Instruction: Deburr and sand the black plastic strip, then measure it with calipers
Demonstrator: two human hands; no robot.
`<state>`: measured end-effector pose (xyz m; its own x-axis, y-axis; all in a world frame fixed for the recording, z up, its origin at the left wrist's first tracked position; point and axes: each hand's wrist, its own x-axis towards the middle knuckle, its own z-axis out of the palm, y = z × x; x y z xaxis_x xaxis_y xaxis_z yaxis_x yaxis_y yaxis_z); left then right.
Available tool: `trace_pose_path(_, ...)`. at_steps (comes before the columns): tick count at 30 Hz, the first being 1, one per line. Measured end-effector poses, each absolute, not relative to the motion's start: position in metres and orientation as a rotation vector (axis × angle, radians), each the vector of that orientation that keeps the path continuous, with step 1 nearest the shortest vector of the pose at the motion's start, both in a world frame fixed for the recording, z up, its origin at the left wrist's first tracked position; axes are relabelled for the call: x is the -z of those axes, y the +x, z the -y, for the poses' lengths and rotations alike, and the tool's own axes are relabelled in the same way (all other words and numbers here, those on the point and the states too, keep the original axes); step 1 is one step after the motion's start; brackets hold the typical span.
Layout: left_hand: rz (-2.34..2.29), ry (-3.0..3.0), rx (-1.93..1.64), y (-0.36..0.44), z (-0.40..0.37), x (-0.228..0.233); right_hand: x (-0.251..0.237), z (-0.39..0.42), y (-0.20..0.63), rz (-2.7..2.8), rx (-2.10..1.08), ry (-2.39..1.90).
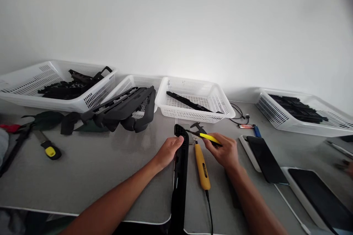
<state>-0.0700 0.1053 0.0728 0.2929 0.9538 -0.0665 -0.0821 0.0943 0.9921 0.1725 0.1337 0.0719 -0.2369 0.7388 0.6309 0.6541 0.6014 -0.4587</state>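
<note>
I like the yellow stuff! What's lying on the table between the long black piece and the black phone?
In the head view, a yellow-handled tool lies between the long black part and the phone; the right hand hovers there too.

A wide bare stretch of the surface (91,169) is lying open along the near edge toward the left corner. Four baskets (193,99) are lining the far edge, blocking any pass there. Black plastic parts (124,108) are spilling forward from the second basket. A yellow-handled tool (49,148) is lying near the left edge. A long black strip (180,176) and a yellow knife (202,169) are crowding the middle, just beside each other. Toward the right edge, a phone (266,159) and a tablet (320,196) are taking up the room, with a narrow gap between them.
</note>
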Motion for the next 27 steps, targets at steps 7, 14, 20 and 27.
trace_pose_path(7,-1.011,1.273,-0.936,-0.0693,-0.1057,-0.0679,-0.0733,-0.1307,0.164,2.011,-0.15,-1.031)
trace_pose_path(14,-1.038,1.331,-0.888,-0.0693,-0.1048,-0.069,-0.0756,-0.1308,0.1657,1.985,-0.153,-1.066)
trace_pose_path(20,-1.035,1.338,-0.893,-0.0697,-0.1055,-0.0673,-0.0783,-0.1295,0.1665,1.945,-0.142,-1.08)
trace_pose_path(27,-1.008,1.362,-0.892,-0.0707,-0.1043,-0.0685,-0.0744,-0.1299,0.1659,1.978,-0.179,-1.109)
